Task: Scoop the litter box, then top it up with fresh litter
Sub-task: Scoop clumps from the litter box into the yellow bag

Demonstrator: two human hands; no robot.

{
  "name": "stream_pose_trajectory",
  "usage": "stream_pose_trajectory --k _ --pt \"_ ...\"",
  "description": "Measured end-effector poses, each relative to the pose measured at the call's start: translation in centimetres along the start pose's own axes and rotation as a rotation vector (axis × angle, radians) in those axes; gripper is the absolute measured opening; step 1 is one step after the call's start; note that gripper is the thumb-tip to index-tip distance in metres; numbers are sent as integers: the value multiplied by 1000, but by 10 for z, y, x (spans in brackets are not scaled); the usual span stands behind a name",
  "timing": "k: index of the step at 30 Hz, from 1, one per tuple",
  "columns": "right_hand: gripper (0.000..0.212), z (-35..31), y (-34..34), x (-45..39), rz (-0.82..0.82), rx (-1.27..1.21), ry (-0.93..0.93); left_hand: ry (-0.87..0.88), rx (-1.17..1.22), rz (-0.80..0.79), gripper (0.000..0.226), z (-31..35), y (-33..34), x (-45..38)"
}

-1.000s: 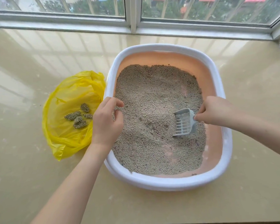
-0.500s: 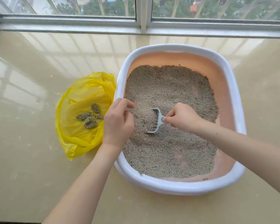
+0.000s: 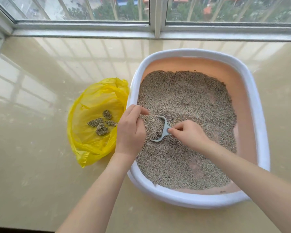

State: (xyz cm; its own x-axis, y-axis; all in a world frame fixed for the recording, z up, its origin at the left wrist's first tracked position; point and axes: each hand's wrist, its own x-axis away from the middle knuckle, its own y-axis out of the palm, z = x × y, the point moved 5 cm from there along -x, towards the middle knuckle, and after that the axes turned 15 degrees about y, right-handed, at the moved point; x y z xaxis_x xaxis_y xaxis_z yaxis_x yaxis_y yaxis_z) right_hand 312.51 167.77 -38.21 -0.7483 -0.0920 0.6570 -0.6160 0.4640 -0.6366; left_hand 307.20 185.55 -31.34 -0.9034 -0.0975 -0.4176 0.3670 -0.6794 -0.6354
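Scoop loaded at the box's left edge, bag just beyond the rim.

My right hand (image 3: pixel 188 133) pinches the scoop (image 3: pixel 158 128) by its handle; the scoop is heaped with litter (image 3: pixel 183 101), its long axis running left from that hand toward the box (image 3: pixel 260 115) wall. My left hand (image 3: pixel 130 130) curls over the left rim, steadying it. The yellow bag (image 3: pixel 94 105) lies open just left of the box, touching it, with clumps (image 3: pixel 102 123) inside, so I judge the load should travel left over the rim. Everything sits on a glossy beige floor (image 3: pixel 40 165) below a window (image 3: pixel 141 10).
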Motion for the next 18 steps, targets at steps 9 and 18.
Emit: stream_pose_trajectory --k 9,18 --pt "36 21 -20 24 53 -192 45 -8 -3 5 26 0 1 1" --pt "32 42 -38 46 110 -238 89 -13 -13 9 25 -2 1 2"
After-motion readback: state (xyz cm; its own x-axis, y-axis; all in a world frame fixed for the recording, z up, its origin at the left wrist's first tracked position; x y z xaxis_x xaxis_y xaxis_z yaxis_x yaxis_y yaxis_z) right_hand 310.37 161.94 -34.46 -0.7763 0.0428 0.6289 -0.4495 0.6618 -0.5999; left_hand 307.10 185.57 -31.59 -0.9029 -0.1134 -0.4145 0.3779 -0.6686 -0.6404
